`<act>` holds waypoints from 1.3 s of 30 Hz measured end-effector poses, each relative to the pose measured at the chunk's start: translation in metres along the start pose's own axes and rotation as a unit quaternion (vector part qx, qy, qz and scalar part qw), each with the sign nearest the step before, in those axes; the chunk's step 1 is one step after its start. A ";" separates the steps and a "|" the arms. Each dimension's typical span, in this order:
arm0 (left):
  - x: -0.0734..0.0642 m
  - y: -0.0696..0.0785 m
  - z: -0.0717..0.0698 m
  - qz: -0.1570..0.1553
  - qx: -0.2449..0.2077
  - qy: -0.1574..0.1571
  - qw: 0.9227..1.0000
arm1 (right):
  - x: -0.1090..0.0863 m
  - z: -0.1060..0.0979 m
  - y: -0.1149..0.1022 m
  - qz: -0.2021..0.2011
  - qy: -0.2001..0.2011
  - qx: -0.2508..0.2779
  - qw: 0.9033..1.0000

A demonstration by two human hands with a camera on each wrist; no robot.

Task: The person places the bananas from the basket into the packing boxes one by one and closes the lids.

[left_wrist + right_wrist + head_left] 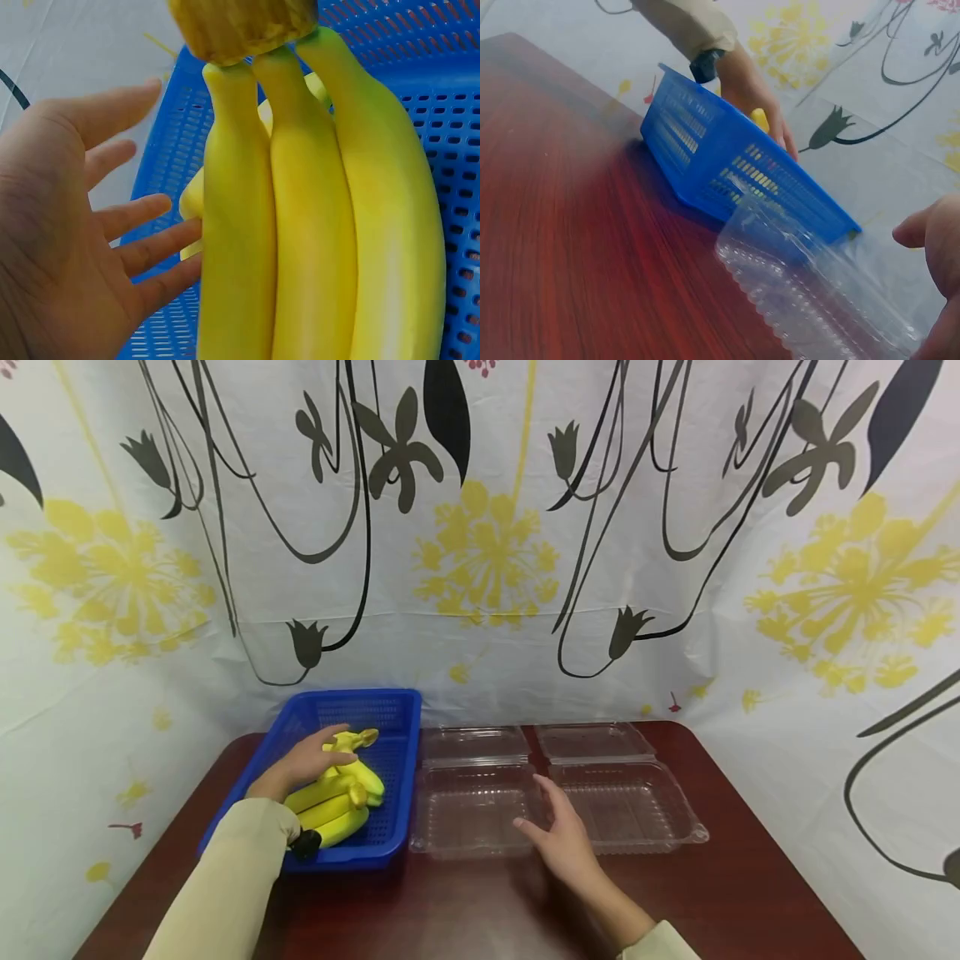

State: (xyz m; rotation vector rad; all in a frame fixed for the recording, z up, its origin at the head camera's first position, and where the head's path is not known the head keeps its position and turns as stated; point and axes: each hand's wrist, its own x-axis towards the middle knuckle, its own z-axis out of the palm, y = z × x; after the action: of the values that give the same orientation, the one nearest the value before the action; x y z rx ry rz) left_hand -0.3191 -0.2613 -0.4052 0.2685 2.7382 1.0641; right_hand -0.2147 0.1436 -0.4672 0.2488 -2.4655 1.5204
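On the table (465, 914) a blue basket (411, 760) is set, with two clear boxes (468, 818) placed to its right. Bananas (326, 812) are contained in the basket. Over them the left hand (303, 764) is spread, nothing gripped; right of the basket, the right hand (562, 839) is held loosely parted and empty. Apparently the bananas are being reached for; next, a bunch would need to be grasped.

Yellow bananas (311, 210), brown at the stem (247, 30); blue basket (352, 860); clear containers (480, 810); red-brown, wood-grained surface (465, 910); white backdrop (487, 672) patterned with yellow blossoms (491, 556) and dark grey tulips (306, 645); cream sleeves (228, 877)
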 end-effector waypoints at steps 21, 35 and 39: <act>0.012 0.001 0.009 -0.001 0.094 -0.027 0.995 | -0.008 0.024 0.025 0.041 0.010 -0.002 0.999; 0.016 0.012 0.015 -0.036 0.125 -0.034 0.991 | -0.012 0.024 0.033 0.046 0.005 0.003 0.999; 0.016 0.014 0.017 -0.047 0.137 -0.039 0.989 | -0.012 0.025 0.034 0.050 0.007 0.011 0.999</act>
State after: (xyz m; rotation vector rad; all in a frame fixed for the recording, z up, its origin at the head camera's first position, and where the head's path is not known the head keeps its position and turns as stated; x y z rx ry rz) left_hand -0.3294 -0.2364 -0.4094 0.2128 2.7905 0.6389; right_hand -0.2144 0.1370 -0.5103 0.1186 -2.4863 1.5842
